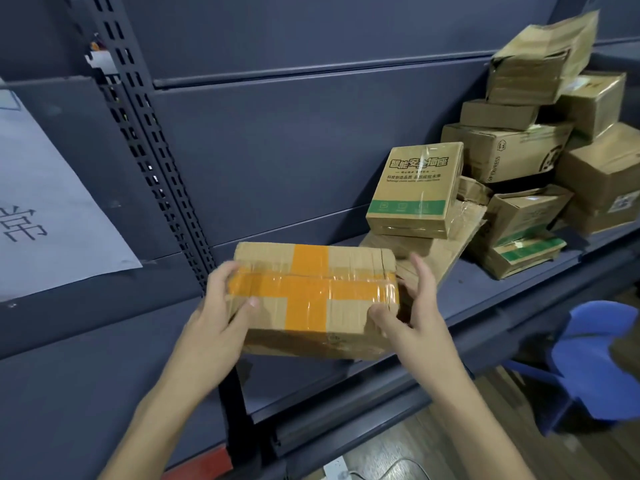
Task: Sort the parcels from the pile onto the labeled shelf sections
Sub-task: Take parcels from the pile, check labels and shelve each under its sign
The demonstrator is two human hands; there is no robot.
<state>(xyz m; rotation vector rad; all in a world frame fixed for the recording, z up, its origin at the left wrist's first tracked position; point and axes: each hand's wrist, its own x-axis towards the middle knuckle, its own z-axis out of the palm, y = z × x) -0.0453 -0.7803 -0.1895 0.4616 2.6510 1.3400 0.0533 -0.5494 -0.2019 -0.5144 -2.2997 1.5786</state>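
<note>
A cardboard parcel with a cross of orange tape (313, 296) is held over the front of the dark grey shelf (485, 289). My left hand (218, 313) grips its left end, thumb on the top face. My right hand (412, 306) holds its right end, thumb on top and fingers behind. To the right a pile of brown parcels (526, 161) is stacked on the same shelf. A box with green print (417, 190) leans at the pile's left edge. A white paper label (45, 202) with a black character hangs on the left section's back panel.
A slotted metal upright (145, 140) separates the left section from the right one. A blue plastic stool (602, 362) stands on the wooden floor at the lower right. A white power strip (336, 467) lies on the floor below the shelf.
</note>
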